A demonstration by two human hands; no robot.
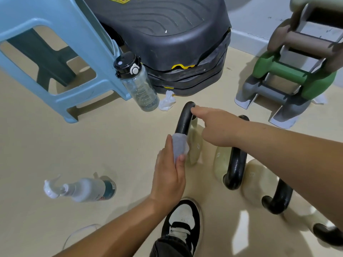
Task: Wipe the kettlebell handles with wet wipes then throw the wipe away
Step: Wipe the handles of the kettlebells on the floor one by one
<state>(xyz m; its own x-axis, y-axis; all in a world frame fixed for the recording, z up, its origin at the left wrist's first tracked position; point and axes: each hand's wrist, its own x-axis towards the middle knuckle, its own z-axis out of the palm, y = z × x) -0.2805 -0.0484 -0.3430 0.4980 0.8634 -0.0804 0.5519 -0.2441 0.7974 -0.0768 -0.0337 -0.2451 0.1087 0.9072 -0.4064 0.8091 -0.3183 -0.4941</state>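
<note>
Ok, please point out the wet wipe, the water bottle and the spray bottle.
wet wipe [179, 146], head view, on its folded middle.
water bottle [141, 89], head view, on its clear body.
spray bottle [87, 190], head view, on its white body.

— Where is my one view looking from?

— From the head, tipped steeply down at the floor. I see both forearms enter from the bottom edge, and my own shoe sits just below the left hand.

— How near?

— Close. The left hand, closed around the wipe, sits near the frame's centre, with the right hand just beyond it. The wide lens bends the stool up and left of that grip, and the dumbbell rack up and right.

— Any second view?

— None, so nothing is shared.
</note>
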